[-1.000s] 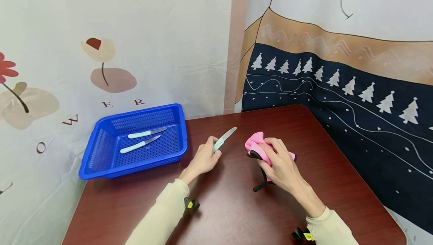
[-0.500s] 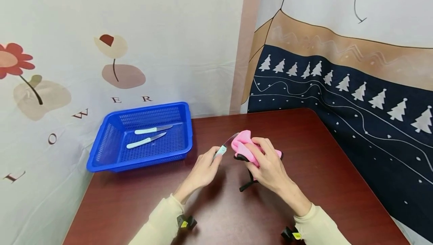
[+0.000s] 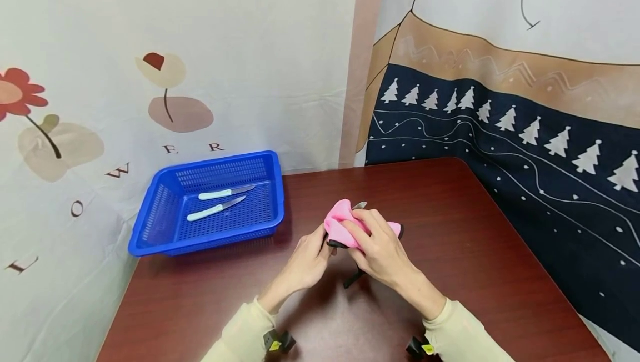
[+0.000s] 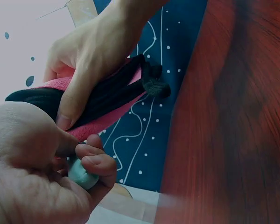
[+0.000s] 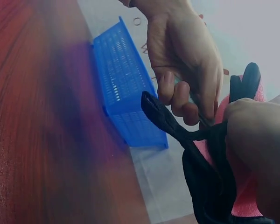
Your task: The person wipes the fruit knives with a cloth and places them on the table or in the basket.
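My left hand point(image 3: 306, 261) grips a small knife point(image 3: 360, 205) by its pale mint handle, whose butt end pokes out of the curled fingers in the left wrist view. A pink cloth point(image 3: 339, 224) with black edging is held in my right hand point(image 3: 384, 255), fingers and thumb pinching it. The cloth lies folded over the blade and hides most of it; only the tip shows beyond the far side. Both hands are close together above the table, and a black loop point(image 5: 161, 112) of the cloth dangles below.
On the left of the brown table point(image 3: 450, 273) stands a blue plastic basket point(image 3: 210, 244). Inside it lie two knives, one nearer point(image 3: 205, 215) and one farther point(image 3: 214, 194), both with pale handles. Printed fabric hangs behind the table and along its right side.
My right hand has carried the pink cloth leftward to the knife and now has it over the blade. The left hand keeps hold of the handle. The basket's knives have stayed put.
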A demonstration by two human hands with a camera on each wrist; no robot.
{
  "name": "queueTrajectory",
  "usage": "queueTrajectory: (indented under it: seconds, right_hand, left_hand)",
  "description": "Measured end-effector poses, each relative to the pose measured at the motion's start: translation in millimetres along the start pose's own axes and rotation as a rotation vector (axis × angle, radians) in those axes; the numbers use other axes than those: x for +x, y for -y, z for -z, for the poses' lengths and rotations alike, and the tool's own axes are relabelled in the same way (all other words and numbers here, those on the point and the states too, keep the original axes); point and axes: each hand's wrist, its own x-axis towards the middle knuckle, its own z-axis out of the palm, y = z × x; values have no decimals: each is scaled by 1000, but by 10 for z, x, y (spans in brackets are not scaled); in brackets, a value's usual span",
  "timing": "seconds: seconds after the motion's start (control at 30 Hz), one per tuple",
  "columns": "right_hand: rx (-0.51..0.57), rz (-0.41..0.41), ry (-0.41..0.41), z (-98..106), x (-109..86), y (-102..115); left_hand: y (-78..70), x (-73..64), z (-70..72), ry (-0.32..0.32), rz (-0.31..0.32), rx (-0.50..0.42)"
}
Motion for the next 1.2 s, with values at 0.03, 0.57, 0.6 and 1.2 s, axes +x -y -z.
queueTrajectory:
  seconds: [0.03,0.57,0.6,1.2]
  right_hand:
    - [-6,-1,2,4,-4,-3]
    - [-56,-77,-26,144,-2,-158]
    - [-55,-85,-25,153,-5,-170]
    - [-101,-212,-77,328,-38,-452]
  left_hand:
    - [-6,-1,-6,-1,-3,4]
    - [-27,-61,0,-15,-79,-36]
    - [-30,-62,2,-13,-77,-38]
    - [-19,-82,27,12,-69,-42]
